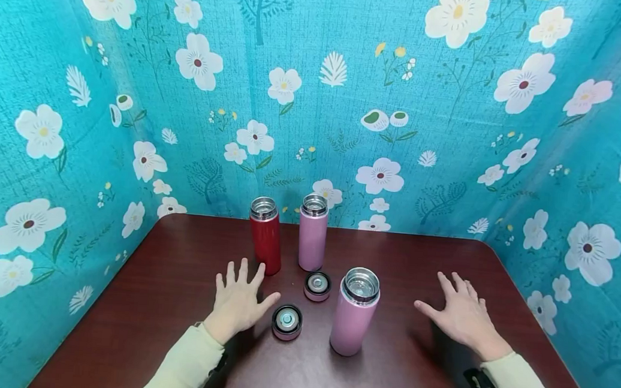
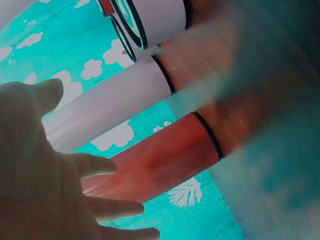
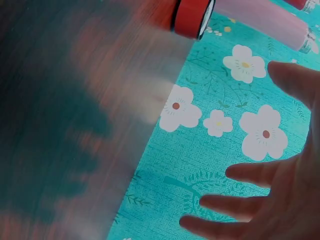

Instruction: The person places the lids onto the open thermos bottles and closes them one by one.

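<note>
My left hand (image 1: 236, 305) is spread with straight fingers over the left of the table, holding nothing. Just beyond its fingertips stands a red bottle (image 1: 267, 242), beside a slim pink bottle (image 1: 312, 242). Both are upright with bare steel mouths. To the right of its thumb lies a pink lid (image 1: 287, 323), inner side up; a second pink lid (image 1: 317, 286) is farther back. A larger pink bottle (image 1: 352, 326), also uncapped, stands nearer the middle. My right hand (image 1: 464, 316) is spread and bare over the right side. A red lid (image 3: 191, 19) shows in the right wrist view.
The dark brown table (image 1: 171, 328) has rounded back corners. A turquoise flowered cloth (image 1: 316, 116) hangs behind it and along both sides, close to the edges. The larger pink bottle stands between the hands.
</note>
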`<state>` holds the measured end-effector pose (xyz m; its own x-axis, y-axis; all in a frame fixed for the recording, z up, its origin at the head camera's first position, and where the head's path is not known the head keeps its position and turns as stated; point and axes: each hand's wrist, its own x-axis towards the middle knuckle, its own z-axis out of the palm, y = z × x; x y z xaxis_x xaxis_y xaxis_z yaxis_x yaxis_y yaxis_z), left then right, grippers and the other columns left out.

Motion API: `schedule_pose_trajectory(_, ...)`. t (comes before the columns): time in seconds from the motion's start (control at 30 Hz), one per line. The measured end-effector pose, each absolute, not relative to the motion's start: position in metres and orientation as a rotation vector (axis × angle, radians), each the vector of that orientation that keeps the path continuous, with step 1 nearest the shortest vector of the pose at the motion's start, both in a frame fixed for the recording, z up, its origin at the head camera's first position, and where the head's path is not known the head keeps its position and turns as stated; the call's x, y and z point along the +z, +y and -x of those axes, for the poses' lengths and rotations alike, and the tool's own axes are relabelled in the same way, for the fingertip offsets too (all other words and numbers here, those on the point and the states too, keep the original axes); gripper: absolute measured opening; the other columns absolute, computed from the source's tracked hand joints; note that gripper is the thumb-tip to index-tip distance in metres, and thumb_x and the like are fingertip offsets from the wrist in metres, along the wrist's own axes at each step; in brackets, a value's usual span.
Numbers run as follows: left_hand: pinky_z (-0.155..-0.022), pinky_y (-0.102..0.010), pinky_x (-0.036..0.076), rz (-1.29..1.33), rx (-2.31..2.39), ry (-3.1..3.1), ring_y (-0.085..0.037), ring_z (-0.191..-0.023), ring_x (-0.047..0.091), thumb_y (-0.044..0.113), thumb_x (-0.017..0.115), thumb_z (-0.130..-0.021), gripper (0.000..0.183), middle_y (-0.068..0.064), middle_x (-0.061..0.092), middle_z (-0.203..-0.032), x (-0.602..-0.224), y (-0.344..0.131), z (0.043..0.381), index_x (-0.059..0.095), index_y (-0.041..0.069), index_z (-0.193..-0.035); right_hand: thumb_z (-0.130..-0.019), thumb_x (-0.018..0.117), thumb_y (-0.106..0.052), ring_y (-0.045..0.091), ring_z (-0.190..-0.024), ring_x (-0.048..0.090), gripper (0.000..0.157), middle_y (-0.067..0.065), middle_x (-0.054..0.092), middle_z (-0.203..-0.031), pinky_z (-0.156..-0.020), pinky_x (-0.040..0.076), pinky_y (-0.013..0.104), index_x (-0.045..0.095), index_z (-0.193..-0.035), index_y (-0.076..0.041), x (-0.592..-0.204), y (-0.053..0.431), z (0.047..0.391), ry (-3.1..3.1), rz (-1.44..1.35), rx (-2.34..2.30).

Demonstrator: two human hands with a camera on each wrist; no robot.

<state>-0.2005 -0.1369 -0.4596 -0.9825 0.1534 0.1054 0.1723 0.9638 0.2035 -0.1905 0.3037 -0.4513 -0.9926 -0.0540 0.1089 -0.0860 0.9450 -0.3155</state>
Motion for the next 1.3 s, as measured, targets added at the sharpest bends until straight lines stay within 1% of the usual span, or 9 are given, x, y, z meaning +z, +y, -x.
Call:
schedule_pose_trajectory(0.13,-0.098,-0.061,0.034,0.281,-0.474,-2.991,-0.044,-0.127,0.035,0.061,0.053,-0.085,0.078,-0.023,0.038,-0.141,-0.458,-0.135,0.204,0.041,0.011,-0.143,-0.082,0.062,-0.057,0.052,-0.117,0.038,0.089,0.034,0.038,-0.132,-0.089,0.035,0.069,0.037,-0.136,0.009,-0.45,0.303,0.191,-2.971,-0.179,0.572)
schedule_pose_trajectory(0.27,-0.086,-0.049,0.049,0.318,-0.74,-2.901,-0.03,-0.108,0.054,0.05,0.059,-0.087,0.06,-0.014,0.056,-0.124,-0.457,-0.134,0.208,0.054,0.009,-0.13,-0.085,0.069,-0.036,0.04,-0.104,0.053,0.061,0.026,0.053,-0.12,-0.083,0.047,0.056,0.048,-0.125,0.005,-0.451,0.301,0.19,-2.918,-0.26,0.692)
schedule_pose_trajectory(0.37,-0.078,-0.039,0.052,0.411,-0.894,-2.836,-0.019,-0.089,0.06,0.039,0.062,-0.089,0.036,-0.005,0.064,-0.107,-0.459,-0.135,0.211,0.063,0.013,-0.114,-0.085,0.07,-0.022,0.029,-0.092,0.06,0.04,0.018,0.06,-0.11,-0.076,0.052,0.047,0.056,-0.116,0.0,-0.451,0.298,0.188,-2.892,-0.314,0.764)
schedule_pose_trajectory(0.47,-0.074,-0.033,0.051,0.531,-0.97,-2.829,-0.013,-0.081,0.059,0.03,0.062,-0.091,0.021,0.002,0.064,-0.098,-0.462,-0.136,0.213,0.066,0.015,-0.105,-0.085,0.07,-0.017,0.021,-0.087,0.061,0.031,0.011,0.063,-0.104,-0.073,0.053,0.04,0.058,-0.111,-0.004,-0.452,0.294,0.186,-2.885,-0.358,0.838)
schedule_pose_trajectory(0.63,-0.078,-0.034,0.051,0.636,-1.079,-2.882,-0.013,-0.088,0.06,0.027,0.059,-0.093,0.025,0.0,0.064,-0.101,-0.464,-0.137,0.211,0.063,0.01,-0.111,-0.085,0.071,-0.012,0.014,-0.083,0.06,0.025,0.003,0.064,-0.096,-0.07,0.053,0.033,0.06,-0.107,-0.008,-0.453,0.287,0.186,-2.852,-0.414,0.923)
schedule_pose_trajectory(0.83,-0.084,-0.041,0.05,0.634,-1.113,-2.989,-0.022,-0.1,0.06,0.036,0.059,-0.092,0.047,-0.011,0.061,-0.115,-0.465,-0.136,0.211,0.054,0.003,-0.126,-0.082,0.071,-0.007,0.011,-0.082,0.06,0.027,-0.001,0.063,-0.093,-0.072,0.052,0.03,0.06,-0.106,-0.01,-0.457,0.278,0.185,-2.836,-0.5,1.049)
schedule_pose_trajectory(0.97,-0.088,-0.045,0.048,0.655,-1.093,-3.071,-0.027,-0.108,0.057,0.045,0.058,-0.091,0.062,-0.016,0.056,-0.124,-0.468,-0.134,0.211,0.048,0.0,-0.132,-0.081,0.072,-0.006,0.017,-0.086,0.061,0.034,0.0,0.062,-0.097,-0.074,0.052,0.031,0.057,-0.111,-0.01,-0.458,0.27,0.184,-2.834,-0.61,1.135)
schedule_pose_trajectory(1.13,-0.091,-0.046,0.046,0.706,-1.091,-3.135,-0.025,-0.11,0.056,0.051,0.057,-0.089,0.071,-0.015,0.055,-0.124,-0.472,-0.131,0.211,0.044,-0.001,-0.136,-0.08,0.074,-0.01,0.027,-0.094,0.06,0.044,0.002,0.06,-0.107,-0.074,0.053,0.033,0.053,-0.119,-0.01,-0.456,0.259,0.183,-2.836,-0.721,1.272)
schedule_pose_trajectory(1.3,-0.094,-0.047,0.043,0.765,-1.046,-3.167,-0.026,-0.114,0.053,0.054,0.058,-0.087,0.075,-0.015,0.054,-0.127,-0.476,-0.128,0.21,0.044,0.0,-0.136,-0.081,0.074,-0.015,0.026,-0.1,0.058,0.051,0.0,0.058,-0.113,-0.079,0.053,0.035,0.049,-0.126,-0.016,-0.453,0.248,0.181,-2.859,-0.759,1.416)
